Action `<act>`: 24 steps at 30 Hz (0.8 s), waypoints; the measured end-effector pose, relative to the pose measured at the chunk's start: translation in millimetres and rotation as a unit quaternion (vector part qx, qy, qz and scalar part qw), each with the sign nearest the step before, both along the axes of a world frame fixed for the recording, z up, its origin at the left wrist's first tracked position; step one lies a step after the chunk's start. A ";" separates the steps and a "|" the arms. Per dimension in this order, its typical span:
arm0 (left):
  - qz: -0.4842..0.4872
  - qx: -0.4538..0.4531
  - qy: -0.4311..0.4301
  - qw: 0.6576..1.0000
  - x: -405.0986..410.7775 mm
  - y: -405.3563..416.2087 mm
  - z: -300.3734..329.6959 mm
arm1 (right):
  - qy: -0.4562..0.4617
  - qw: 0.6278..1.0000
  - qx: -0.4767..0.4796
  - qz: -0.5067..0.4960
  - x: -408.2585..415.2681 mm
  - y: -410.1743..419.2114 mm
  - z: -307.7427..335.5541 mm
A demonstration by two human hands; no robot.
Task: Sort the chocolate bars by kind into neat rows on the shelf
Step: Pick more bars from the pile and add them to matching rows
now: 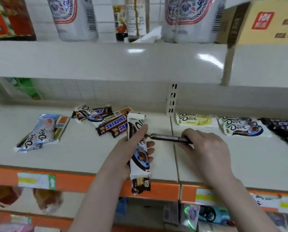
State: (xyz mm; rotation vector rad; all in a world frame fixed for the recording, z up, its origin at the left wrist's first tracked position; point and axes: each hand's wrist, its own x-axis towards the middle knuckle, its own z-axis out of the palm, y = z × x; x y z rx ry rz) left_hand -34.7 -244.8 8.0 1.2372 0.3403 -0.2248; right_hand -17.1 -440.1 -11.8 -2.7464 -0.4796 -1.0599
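Note:
My left hand (123, 154) grips a small stack of bars over the shelf's front edge: a white Dove bar (139, 158) on top and a brown bar end (140, 185) sticking out below. My right hand (205, 148) holds a dark bar (166, 137) edge-on, just right of the Dove bar. Loose Snickers bars (114, 127) and a Dove bar (89, 113) lie mixed at mid shelf. Pale blue Dove bars (37, 133) lie at the left. On the right stand sorted rows: yellow Dove (196, 120), white Dove (240, 126), dark bars (284, 128).
The cream shelf (73, 153) has an orange front strip (83, 181) with price labels. An upper shelf (106, 57) overhangs, carrying white pouches (76, 17), bottles (130, 19) and a box (265, 20). A slotted upright (172, 99) stands at the back. Goods fill the shelf below.

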 end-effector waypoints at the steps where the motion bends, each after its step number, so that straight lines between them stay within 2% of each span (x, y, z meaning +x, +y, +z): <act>1: -0.007 0.005 -0.007 1.000 -2.5 -11.7 2.3 | -0.023 1.000 -0.016 0.003 1.2 -9.7 -0.1; 3: -0.008 0.004 -0.021 1.000 -5.2 -37.2 4.7 | -0.054 0.998 -0.029 0.023 3.3 -36.1 -1.0; 5: 0.002 -0.001 -0.036 0.999 -7.5 -68.5 4.8 | -0.048 0.997 -0.030 0.044 3.7 -71.7 -1.0; 9: 0.000 -0.003 -0.050 0.999 -10.7 -145.7 4.4 | 0.014 0.994 -0.011 0.108 3.5 -157.7 -0.2; 12: 0.004 -0.008 -0.044 0.999 -11.8 -202.8 1.2 | 0.106 0.979 0.039 0.168 2.7 -220.5 1.0; 15: 0.010 -0.011 -0.040 0.999 -11.7 -248.9 -5.4 | 0.224 0.944 0.125 0.210 -7.1 -269.1 5.4; 20: 0.023 -0.012 -0.039 0.999 -11.6 -299.2 -6.3 | 0.342 0.878 0.266 0.205 -19.1 -320.7 10.9; 22: 0.026 -0.009 -0.040 0.999 -10.0 -311.8 -4.5 | 0.374 0.828 0.367 0.200 -19.6 -332.9 11.9; 24: 0.035 -0.005 -0.038 0.999 -7.6 -320.2 -4.9 | 0.383 0.761 0.481 0.206 -18.4 -340.0 10.1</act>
